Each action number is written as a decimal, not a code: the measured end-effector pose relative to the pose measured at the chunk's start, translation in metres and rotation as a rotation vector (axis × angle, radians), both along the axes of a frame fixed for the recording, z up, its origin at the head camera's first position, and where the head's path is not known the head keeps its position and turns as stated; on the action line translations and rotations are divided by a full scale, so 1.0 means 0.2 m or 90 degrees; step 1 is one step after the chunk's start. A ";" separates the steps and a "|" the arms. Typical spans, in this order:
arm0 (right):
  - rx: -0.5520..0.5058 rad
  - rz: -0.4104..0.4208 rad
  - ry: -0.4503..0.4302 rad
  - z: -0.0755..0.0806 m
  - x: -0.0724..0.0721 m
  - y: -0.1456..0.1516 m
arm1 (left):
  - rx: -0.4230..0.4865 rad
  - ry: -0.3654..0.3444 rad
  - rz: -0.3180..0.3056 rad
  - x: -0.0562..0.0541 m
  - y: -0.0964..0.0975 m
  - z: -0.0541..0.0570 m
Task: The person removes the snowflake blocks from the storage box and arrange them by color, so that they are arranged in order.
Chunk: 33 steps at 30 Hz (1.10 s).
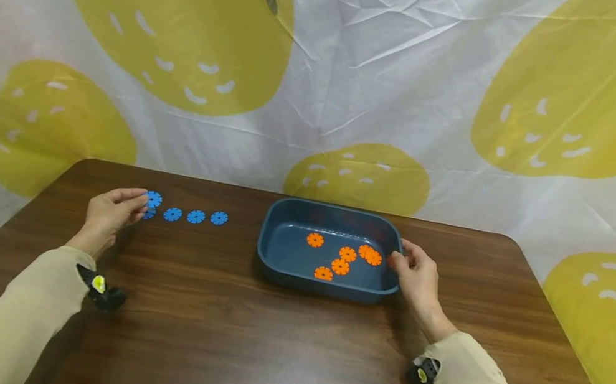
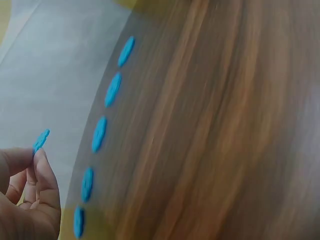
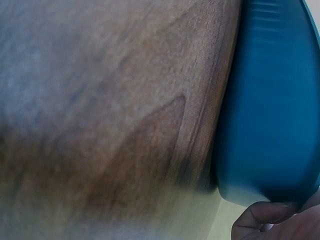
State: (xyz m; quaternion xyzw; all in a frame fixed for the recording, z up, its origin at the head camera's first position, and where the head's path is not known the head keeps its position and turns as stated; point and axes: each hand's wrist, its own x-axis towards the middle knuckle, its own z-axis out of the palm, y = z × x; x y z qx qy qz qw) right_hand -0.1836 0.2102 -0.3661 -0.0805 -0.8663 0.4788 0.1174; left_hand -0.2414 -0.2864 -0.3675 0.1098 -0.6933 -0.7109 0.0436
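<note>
My left hand (image 1: 107, 216) pinches a blue notched disc (image 1: 153, 199) between thumb and fingertips, at the left end of a row of blue discs (image 1: 195, 217). In the left wrist view the pinched disc (image 2: 41, 140) stands edge-up in the fingertips, beside several more discs (image 2: 99, 134) lined up on the table. On the other side, my right hand (image 1: 420, 280) grips the right end of a dark blue-grey basin (image 1: 326, 286), thumb at the rim. Several orange notched discs (image 1: 315, 240) lie scattered in the basin, some overlapping. The right wrist view shows the basin's outer wall (image 3: 270, 110) with curled fingers (image 3: 260, 215) at its end.
Everything stands on a brown wood-grain table (image 1: 247, 342) with rounded far corners. Right behind its far edge hangs a white cloth (image 1: 222, 152) with large yellow fruit prints. The basin sits near that far edge, to the right of the row.
</note>
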 end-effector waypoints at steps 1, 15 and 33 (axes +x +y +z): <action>0.001 0.000 -0.001 0.00 0.00 0.00 | 0.009 0.001 0.009 0.00 -0.02 0.00; 0.002 0.009 -0.001 0.00 0.00 -0.01 | 0.036 -0.066 0.122 0.00 -0.26 -0.05; 0.004 0.004 -0.004 -0.01 0.00 -0.01 | -0.184 -0.131 0.164 -0.01 -0.35 -0.08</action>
